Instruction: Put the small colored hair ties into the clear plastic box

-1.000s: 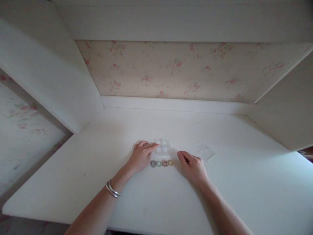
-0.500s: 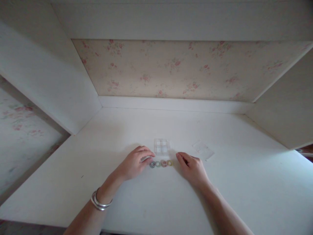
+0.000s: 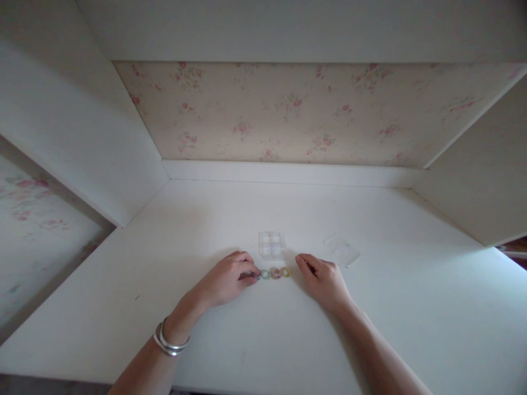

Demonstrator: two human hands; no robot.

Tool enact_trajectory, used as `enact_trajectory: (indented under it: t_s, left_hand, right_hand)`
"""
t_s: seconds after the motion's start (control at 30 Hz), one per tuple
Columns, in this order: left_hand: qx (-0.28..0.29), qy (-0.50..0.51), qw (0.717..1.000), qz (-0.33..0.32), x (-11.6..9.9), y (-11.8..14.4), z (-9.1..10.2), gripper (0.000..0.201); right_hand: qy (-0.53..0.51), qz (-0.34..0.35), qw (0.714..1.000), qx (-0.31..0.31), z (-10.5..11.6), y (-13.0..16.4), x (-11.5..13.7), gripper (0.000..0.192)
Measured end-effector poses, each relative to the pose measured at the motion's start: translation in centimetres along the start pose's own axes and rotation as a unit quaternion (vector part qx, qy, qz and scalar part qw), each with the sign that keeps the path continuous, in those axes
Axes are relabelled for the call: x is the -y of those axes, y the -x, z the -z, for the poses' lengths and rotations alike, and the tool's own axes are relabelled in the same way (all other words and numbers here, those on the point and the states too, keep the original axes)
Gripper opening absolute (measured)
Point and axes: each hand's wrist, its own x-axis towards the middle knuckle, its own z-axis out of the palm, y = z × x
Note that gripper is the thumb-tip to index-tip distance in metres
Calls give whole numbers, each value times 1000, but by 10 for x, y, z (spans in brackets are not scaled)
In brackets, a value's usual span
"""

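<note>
White desk (image 3: 247, 351) spreads across the lower part of the view, framed by white panels (image 3: 94, 137). Behind it runs a strip of cream wallpaper (image 3: 247, 118) with faded pink roses. Two bare forearms reach in from the bottom edge. On the left, the person's left hand (image 3: 227, 281) has its thumb and fingers pinched around a ring at the near end of a short row. On the right, the right hand (image 3: 328, 282) is curled into a loose fist, nearest the row's other end; whether it holds anything cannot be told. Just beyond it lies a clear plastic piece (image 3: 345, 252), set at a slant. Between and beyond the hands sits a clear divided box (image 3: 272, 245). Silver bangles (image 3: 171, 348) circle the left wrist. Before the box, left to right, are the small rings: grey ring (image 3: 258, 277), mostly hidden by fingers, green ring (image 3: 265, 278), pink ring (image 3: 272, 273), yellow ring (image 3: 289, 272)
</note>
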Motion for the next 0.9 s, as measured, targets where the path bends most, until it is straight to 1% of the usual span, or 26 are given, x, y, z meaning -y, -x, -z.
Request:
enact_trajectory:
  t_s: [0.17, 0.33, 0.43, 0.53, 0.7, 0.8, 0.9]
  left_hand:
    - [-2, 12, 1000, 3, -2, 0, 0, 12]
    - [-5, 59, 998, 15, -5, -2, 2, 12]
    - [-28, 105, 993, 40, -6, -3, 4, 14]
    - [-70, 122, 988, 59, -5, -7, 4, 17]
    - [-146, 103, 980, 82, -2, -29, -2, 18]
    - [-167, 73, 980, 76, 3, -47, -6, 17]
    - [-170, 39, 983, 60, 7, -62, -11, 17]
  right_hand:
    - [-5, 4, 1000, 0, 0, 0, -1, 39]
    - [-4, 10, 1000, 1, -3, -1, -5, 37]
    - [-9, 8, 1000, 2, -3, -1, -6, 36]
    - [-19, -1, 1000, 6, -1, -2, -5, 37]
    - [-49, -14, 999, 10, 2, -5, -5, 38]
    - [-69, -20, 997, 9, 2, -6, -7, 38]
    - [-80, -23, 997, 8, 2, -7, -8, 38]
